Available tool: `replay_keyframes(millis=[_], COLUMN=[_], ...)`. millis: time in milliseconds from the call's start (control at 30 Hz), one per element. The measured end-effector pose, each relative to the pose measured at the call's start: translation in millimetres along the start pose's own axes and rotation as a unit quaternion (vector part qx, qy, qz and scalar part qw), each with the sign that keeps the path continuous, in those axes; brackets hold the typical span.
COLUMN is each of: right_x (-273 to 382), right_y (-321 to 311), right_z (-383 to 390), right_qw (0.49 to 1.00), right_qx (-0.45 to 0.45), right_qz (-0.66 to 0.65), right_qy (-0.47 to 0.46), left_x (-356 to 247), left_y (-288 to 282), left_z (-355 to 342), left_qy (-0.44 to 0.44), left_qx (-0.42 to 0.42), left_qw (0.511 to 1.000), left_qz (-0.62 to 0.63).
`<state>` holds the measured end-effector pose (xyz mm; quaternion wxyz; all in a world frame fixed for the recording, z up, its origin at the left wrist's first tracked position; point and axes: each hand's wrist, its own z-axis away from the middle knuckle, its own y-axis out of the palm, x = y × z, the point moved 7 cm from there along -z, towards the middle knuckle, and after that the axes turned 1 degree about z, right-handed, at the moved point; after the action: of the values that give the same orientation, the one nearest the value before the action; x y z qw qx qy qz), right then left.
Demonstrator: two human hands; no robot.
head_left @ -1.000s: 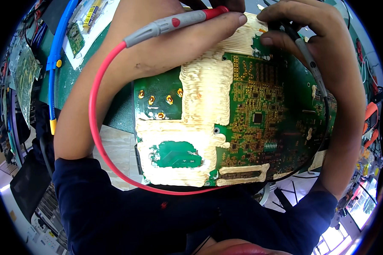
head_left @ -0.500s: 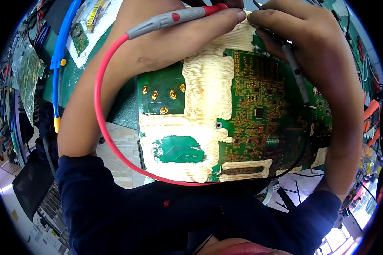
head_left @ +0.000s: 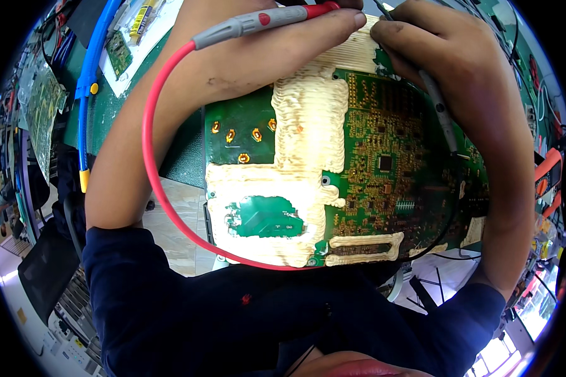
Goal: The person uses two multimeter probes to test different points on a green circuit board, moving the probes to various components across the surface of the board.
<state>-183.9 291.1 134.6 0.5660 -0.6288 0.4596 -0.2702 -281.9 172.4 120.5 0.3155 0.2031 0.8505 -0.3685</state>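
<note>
A large green circuit board (head_left: pixel 374 135) lies in front of me, with wide bands of cream-coloured coating (head_left: pixel 309 119) across its left and middle. My left hand (head_left: pixel 277 60) is closed around a grey-and-red test probe (head_left: pixel 251 24) at the board's far edge. A red lead loops from this probe down past the board's near edge. At the far right of the board, my right hand (head_left: pixel 449 47) grips a grey-and-black test probe (head_left: pixel 439 110), whose dark lead curves down over the components. Both probe tips are near the top of the picture, and their exact contact points cannot be made out.
Left of my arm, a blue tube-like stand (head_left: pixel 94 63) with yellow fittings rises beside a white sheet holding a small green board (head_left: pixel 118 53) and a yellow-labelled tube (head_left: pixel 141 22). An orange-and-black meter (head_left: pixel 547 173) stands at right among cables. A black chair (head_left: pixel 47 267) is lower left.
Both hands and probes have shifted very slightly to the right. The board sits marginally higher in view; each hand keeps its grip.
</note>
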Motion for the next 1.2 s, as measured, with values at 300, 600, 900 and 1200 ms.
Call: replay_keyframes(millis=[300,600,900,1200], right_x=[-3.5,-30.1,-11.0,-22.2], right_y=[-8.7,-9.8,-22.7,-3.3], right_z=[-12.0,-2.6,-9.9,-3.6], right_qw=[0.999,0.958,0.971,0.957], right_qx=[0.007,-0.134,-0.076,0.006], right_qz=[-0.024,-0.207,-0.196,-0.266], right_qy=[0.034,0.147,0.114,0.113], left_x=[0.9,-20.9,6.4,-4.9], left_y=[-1.0,4.2,-0.2,-1.4], left_z=[0.0,-1.3,2.2,2.0], left_qy=[0.007,-0.040,-0.008,0.008], left_qx=[-0.004,0.000,-0.001,-0.010], left_qw=[1.000,0.994,0.999,1.000], left_qz=[0.024,-0.099,0.035,0.019])
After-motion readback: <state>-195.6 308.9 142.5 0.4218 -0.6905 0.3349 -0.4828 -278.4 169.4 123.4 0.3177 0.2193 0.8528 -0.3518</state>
